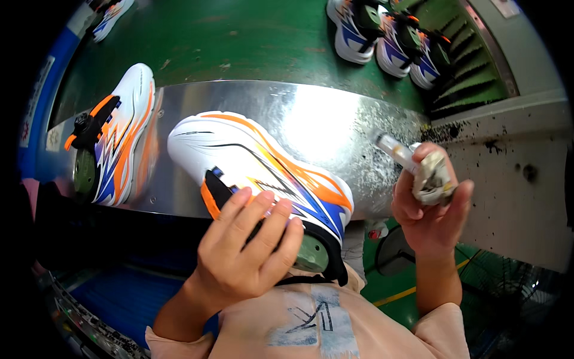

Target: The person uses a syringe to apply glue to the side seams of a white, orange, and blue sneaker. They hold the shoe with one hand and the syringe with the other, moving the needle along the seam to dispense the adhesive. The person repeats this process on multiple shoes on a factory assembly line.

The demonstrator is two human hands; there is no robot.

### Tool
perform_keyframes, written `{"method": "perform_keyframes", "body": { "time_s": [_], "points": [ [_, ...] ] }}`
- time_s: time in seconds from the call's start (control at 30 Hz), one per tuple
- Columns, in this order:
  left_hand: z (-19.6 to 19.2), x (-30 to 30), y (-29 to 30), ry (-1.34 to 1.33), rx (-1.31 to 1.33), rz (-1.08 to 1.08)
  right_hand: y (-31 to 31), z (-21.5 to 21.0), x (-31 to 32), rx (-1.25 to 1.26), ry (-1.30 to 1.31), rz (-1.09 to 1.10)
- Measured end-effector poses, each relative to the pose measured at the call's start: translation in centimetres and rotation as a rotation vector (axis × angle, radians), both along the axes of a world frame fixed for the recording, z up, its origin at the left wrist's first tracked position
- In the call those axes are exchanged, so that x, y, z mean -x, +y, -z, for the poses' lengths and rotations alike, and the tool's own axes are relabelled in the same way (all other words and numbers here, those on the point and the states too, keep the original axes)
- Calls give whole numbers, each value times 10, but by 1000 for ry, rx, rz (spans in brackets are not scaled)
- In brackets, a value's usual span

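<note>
A white running shoe (263, 158) with orange and blue trim lies tilted on the metal ledge, its toe pointing to the upper left. My left hand (245, 251) grips it by the opening, fingers bent over the black and orange tongue; the thumb is hidden. A green shoe last (312, 253) fills the heel opening. On the right, my right hand (430, 203) is closed around a clear syringe-like tube (397, 151), its tip pointing up and left, away from the shoe. A crumpled, stained whitish wad (434, 179) sits at the tube's rear end, between fingers and thumb.
A matching shoe (122, 137) stands on the left of the metal ledge (251, 96). Beyond runs a green surface (239, 42) with several more shoes, three at the upper right (391, 45). Black specks mark the ledge's right end and the pale panel (514, 197) beside it.
</note>
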State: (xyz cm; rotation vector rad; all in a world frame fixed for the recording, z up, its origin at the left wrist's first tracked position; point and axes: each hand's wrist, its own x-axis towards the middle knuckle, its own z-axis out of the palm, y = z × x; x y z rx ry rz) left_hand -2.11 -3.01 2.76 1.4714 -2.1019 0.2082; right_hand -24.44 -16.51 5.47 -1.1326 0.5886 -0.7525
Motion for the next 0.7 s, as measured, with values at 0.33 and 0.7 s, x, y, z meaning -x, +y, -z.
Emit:
{"method": "perform_keyframes", "body": {
  "time_s": [0.33,0.7],
  "points": [
    [16,-4,20,54,65,-9,-24,-40,-151,-457,30,-433],
    [31,-9,24,95,160,13,-22,-23,-203,-510,231,-488]
  ]
}}
